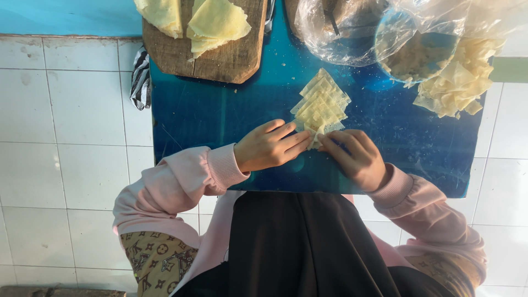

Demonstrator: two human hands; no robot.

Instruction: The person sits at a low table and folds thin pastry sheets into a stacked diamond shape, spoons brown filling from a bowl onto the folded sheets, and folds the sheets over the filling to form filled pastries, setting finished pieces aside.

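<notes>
- The person is sitting over a blue table (220, 121), working at the near end of a row of folded dough wrappers (322, 104) that is lying in overlapping steps toward the far side.
- The left hand (269, 147) is pressing flat on the nearest wrapper (316, 135), fingers held straight and close together.
- The right hand (355, 157) is curling over the same piece, fingertips pinching its near edge; a dark strip is showing under the fingers, but what it is cannot be told.
- Judging by the row, several pieces are already folded, and the nearest one is being shaped.
- Much seems left: a loose heap of wrappers (459, 80) is waiting at the far right beside a clear plastic bag (352, 33), and flat dough sheets (214, 22) are resting on a wooden board (231, 60).
</notes>
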